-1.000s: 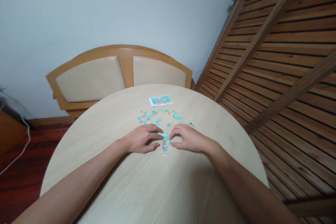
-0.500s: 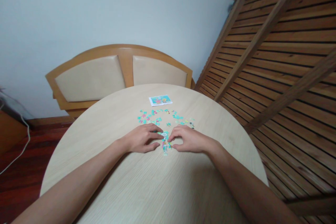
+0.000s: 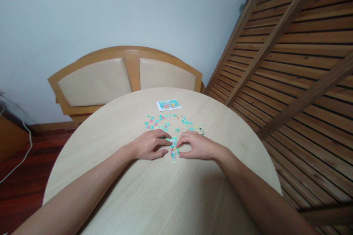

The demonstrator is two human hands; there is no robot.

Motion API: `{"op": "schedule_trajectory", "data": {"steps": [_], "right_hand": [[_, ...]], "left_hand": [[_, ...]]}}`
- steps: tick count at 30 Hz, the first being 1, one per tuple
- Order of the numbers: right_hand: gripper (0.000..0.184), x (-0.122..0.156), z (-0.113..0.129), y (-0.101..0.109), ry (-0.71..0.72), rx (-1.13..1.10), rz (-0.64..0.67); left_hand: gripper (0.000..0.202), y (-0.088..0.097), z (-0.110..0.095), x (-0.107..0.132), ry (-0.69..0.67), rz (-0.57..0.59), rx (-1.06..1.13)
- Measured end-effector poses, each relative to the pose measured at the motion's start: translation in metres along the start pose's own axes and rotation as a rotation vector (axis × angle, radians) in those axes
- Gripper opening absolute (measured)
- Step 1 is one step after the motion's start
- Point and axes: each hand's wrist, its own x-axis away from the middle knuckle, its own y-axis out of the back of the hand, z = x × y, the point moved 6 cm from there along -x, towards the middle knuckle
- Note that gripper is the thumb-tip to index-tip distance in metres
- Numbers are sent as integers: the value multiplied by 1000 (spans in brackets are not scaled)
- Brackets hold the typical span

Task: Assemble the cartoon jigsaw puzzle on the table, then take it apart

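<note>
Joined puzzle pieces (image 3: 173,156) on the table (image 3: 138,194), between the left hand (image 3: 154,144) and right hand (image 3: 195,145)
Likely light, thin, stiff card, apt to come apart if lifted, so best held by the outer edges; the left hand is loosely open, fingertips at their upper left; the right hand curls at their right side, whether pinching a piece I cannot tell; loose pieces (image 3: 177,130) lie beyond both hands, a picture card (image 3: 168,105) farther off

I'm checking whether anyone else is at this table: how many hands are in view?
2. The left hand is at the left of the central cluster of puzzle pieces; the right hand is at its right. No other hand shows.
</note>
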Motion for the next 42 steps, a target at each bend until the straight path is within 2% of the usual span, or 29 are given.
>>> {"op": "schedule_trajectory", "data": {"steps": [8, 17, 29, 42], "right_hand": [[20, 0, -2, -2, -53, -24, 17], [25, 1, -2, -1, -87, 5, 18], [24, -2, 12, -5, -13, -30, 66], [22, -3, 10, -1, -16, 12, 12]], "left_hand": [[34, 1, 0, -1, -2, -8, 7], [35, 0, 1, 0, 4, 3, 4], [35, 1, 0, -2, -4, 4, 17], [35, 0, 1, -1, -1, -3, 13]]}}
